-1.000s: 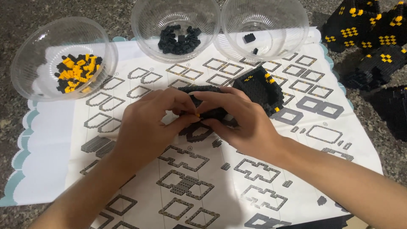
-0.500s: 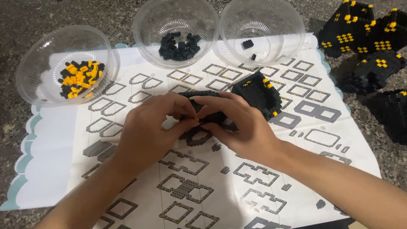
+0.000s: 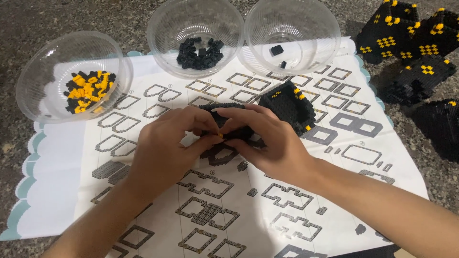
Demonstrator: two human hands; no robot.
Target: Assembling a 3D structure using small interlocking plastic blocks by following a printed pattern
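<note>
My left hand (image 3: 167,145) and my right hand (image 3: 267,138) meet over the middle of a printed instruction sheet (image 3: 62,191). Both pinch a small black brick assembly (image 3: 224,125) between fingertips and thumbs; most of it is hidden by my fingers. Just behind my right hand, on the sheet, stands a larger hollow black brick piece (image 3: 289,102) with a few yellow studs.
Three clear plastic bowls stand at the back: the left bowl (image 3: 38,71) holds yellow and black bricks, the middle bowl (image 3: 191,19) black bricks, the right bowl (image 3: 296,24) two black bricks. Finished black-and-yellow brick blocks (image 3: 411,43) sit at the far right on the stone surface.
Both hands stay joined on the small black assembly, with only slight finger shifts. The view has drifted a little, so the bowls sit lower in frame.
</note>
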